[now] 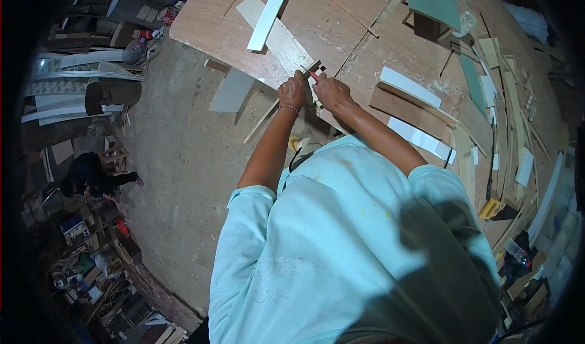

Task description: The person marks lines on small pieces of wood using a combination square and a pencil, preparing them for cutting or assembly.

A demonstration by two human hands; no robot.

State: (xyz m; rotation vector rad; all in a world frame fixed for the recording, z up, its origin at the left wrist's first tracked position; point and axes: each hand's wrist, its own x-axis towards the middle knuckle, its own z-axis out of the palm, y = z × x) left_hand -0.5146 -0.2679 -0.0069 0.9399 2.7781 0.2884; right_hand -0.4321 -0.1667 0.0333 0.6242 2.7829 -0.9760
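- A pale, flat, narrow board (pixel 291 47) slants across the scuffed wooden table (pixel 210 18) to its edge.
- The right hand (pixel 333 93) grips a dark tool (pixel 312 68) with red on it.
- The left hand (pixel 292 92), curled, is just beside; its hold is unclear.

We see a dusty grey floor (pixel 170 131) stretching out at 9 o'clock, dotted with pale specks. From 11 round to 3 o'clock spreads a wide brown table (pixel 207 18), its top crossed by seams. Boards (pixel 79 59) lie piled at 10 o'clock, and at 8 o'clock we find a dense jumble of clutter (pixel 91 265) edging the floor. Light brightens the table around 12 o'clock, while we see the room dim beyond 9 o'clock.
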